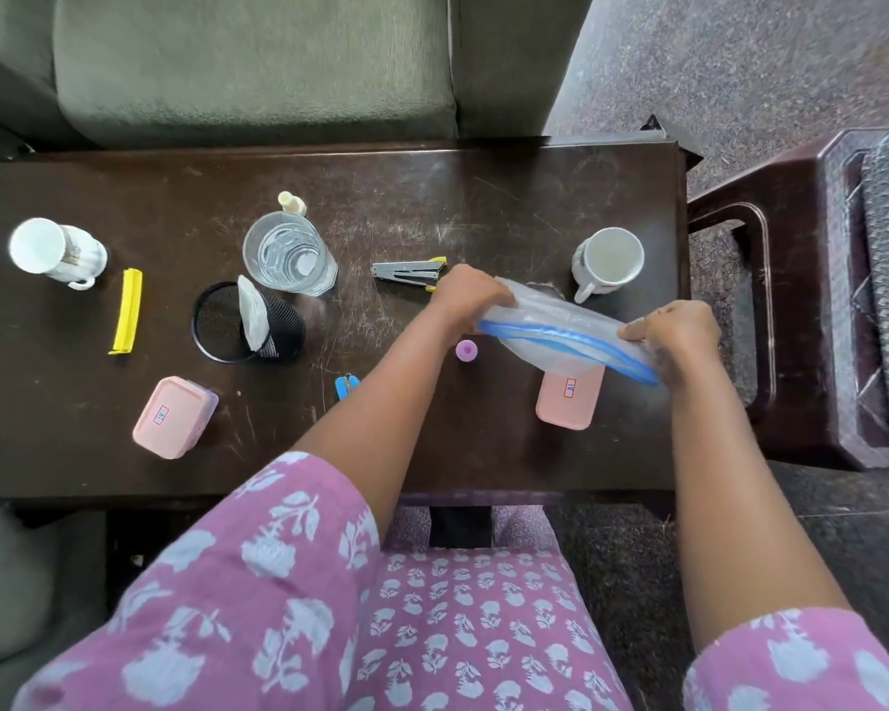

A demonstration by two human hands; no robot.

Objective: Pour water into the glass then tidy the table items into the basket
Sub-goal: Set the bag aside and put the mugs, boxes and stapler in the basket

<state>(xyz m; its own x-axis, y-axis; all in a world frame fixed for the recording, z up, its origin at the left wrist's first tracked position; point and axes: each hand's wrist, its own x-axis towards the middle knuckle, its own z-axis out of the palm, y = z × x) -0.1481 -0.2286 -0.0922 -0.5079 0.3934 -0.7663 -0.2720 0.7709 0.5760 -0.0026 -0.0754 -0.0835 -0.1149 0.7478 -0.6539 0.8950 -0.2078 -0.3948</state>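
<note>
A clear zip bag (555, 331) with a blue zip edge hangs above the right part of the dark table (432, 197). My left hand (470, 295) grips its left end and my right hand (681, 331) grips its right end. A glass (288, 254) holding water stands left of centre. In front of it a black mesh basket (247, 323) stands with a white item inside. A stapler (411, 273) lies just left of my left hand. A pink box (568, 400) sits partly under the bag.
White mugs stand at far left (55, 254) and at right (609, 264). A yellow clip (127, 310), a second pink box (175, 418), a blue clip (346, 386), a purple cap (467, 350) and a small cream bottle (292, 202) lie about. A stool (791, 300) stands at right.
</note>
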